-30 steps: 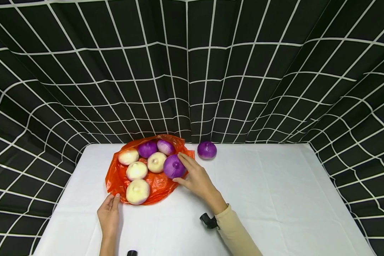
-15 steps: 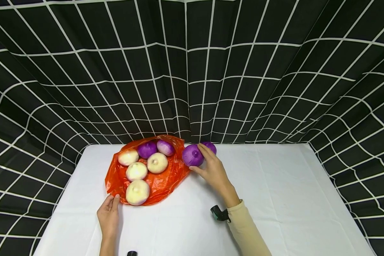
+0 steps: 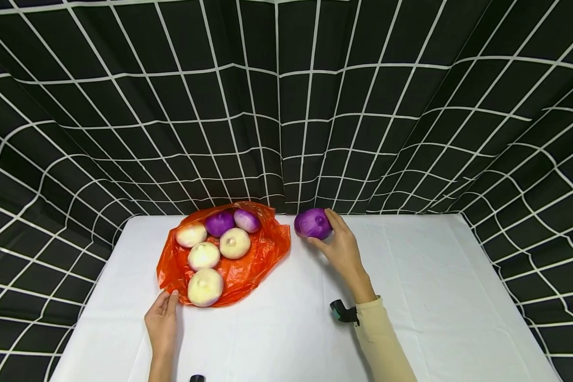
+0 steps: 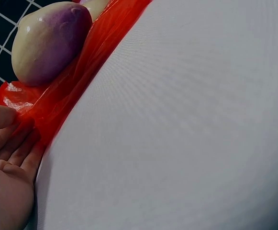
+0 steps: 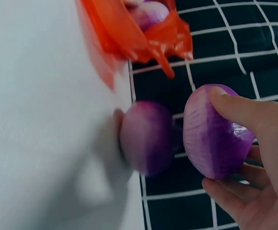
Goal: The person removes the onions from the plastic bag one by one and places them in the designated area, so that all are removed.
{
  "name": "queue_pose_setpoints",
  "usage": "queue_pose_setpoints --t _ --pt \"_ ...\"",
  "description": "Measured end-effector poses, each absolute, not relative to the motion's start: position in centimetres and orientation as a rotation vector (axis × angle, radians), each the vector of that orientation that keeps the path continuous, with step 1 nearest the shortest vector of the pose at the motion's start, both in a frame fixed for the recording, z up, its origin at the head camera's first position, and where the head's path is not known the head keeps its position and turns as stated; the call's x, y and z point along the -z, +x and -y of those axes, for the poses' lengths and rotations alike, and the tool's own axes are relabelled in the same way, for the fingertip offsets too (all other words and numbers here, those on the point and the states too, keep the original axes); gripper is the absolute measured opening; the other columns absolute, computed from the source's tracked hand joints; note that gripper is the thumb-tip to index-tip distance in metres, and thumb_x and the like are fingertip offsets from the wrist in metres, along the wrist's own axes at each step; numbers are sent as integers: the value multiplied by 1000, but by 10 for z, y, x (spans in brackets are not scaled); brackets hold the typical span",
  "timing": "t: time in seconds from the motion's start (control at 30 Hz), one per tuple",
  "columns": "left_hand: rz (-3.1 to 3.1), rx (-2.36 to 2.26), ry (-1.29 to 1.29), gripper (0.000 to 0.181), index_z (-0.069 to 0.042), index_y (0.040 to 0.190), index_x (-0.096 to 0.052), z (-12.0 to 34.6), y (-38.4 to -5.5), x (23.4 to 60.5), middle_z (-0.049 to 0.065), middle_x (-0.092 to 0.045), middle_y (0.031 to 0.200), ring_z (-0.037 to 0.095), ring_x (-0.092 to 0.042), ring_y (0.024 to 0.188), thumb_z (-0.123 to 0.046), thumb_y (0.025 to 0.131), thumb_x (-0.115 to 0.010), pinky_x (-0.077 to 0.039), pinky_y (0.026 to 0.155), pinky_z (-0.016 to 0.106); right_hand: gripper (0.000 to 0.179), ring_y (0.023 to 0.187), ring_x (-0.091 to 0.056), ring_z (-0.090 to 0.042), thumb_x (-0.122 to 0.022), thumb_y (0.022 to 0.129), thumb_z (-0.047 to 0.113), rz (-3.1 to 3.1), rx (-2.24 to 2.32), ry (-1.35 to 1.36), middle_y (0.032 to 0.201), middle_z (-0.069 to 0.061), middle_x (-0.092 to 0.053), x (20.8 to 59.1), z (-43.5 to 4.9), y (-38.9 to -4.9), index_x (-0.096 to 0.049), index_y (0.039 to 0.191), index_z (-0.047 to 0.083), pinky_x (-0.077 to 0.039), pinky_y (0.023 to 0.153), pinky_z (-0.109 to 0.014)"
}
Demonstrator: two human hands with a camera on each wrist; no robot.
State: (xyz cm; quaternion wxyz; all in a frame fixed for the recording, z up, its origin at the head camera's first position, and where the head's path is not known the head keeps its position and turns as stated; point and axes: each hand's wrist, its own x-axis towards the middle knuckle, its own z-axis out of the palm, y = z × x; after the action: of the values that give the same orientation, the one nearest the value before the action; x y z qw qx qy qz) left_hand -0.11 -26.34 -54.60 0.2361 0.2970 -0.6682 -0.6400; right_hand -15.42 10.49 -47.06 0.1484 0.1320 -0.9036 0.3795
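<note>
My right hand (image 3: 344, 248) grips a purple onion (image 3: 315, 223) between thumb and fingers. In the right wrist view the held onion (image 5: 213, 132) is apart from another purple onion (image 5: 147, 138), which sits on the white table and is mostly hidden behind it in the head view. My left hand (image 3: 162, 318) pinches the near left edge of a red plastic bag (image 3: 241, 270). On the spread bag lie several cream onions, one (image 3: 205, 287) nearest me. A purple onion (image 3: 220, 223) and a purple-and-white onion (image 3: 246, 220) are at its back.
A white cloth covers the table (image 3: 425, 297). Black curtain (image 3: 363, 132) with a white grid stands along the back and both sides. A small black device (image 3: 344, 312) is strapped to my right wrist. Another black piece (image 3: 197, 378) shows at the bottom edge.
My right hand has carried the purple onion right, from the bag's right side to the onion on the table. My left hand has stayed at the bag's edge.
</note>
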Motion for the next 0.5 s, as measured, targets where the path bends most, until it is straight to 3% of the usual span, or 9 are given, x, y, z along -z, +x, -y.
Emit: queue_pose_setpoints --t 0.17,0.4,0.5 --pt "1862 1718 815 22 16 104 -61 262 -1 544 -19 -65 82 -9 -59 80 -3 95 -62 -45 72 5 81 131 -46 -38 -88 73 19 2572 -1115 304 142 -23 -47 477 -121 -157 -47 138 -8 -36 109 -48" --pt "1852 1722 848 10 9 94 -66 265 -1 544 -10 -67 81 -7 -58 76 -2 93 -63 -45 67 7 82 130 -47 -40 -89 72 17 2574 -1123 215 141 -25 -47 485 -143 -165 -46 137 -10 -36 109 -50" --pt "1854 1727 848 10 9 96 -66 266 -2 546 -11 -68 82 -8 -59 77 0 93 -62 -45 68 6 82 130 -46 -39 -88 73 18 2578 -1125 186 141 -25 -48 491 -150 -170 -46 138 -10 -36 109 -49"
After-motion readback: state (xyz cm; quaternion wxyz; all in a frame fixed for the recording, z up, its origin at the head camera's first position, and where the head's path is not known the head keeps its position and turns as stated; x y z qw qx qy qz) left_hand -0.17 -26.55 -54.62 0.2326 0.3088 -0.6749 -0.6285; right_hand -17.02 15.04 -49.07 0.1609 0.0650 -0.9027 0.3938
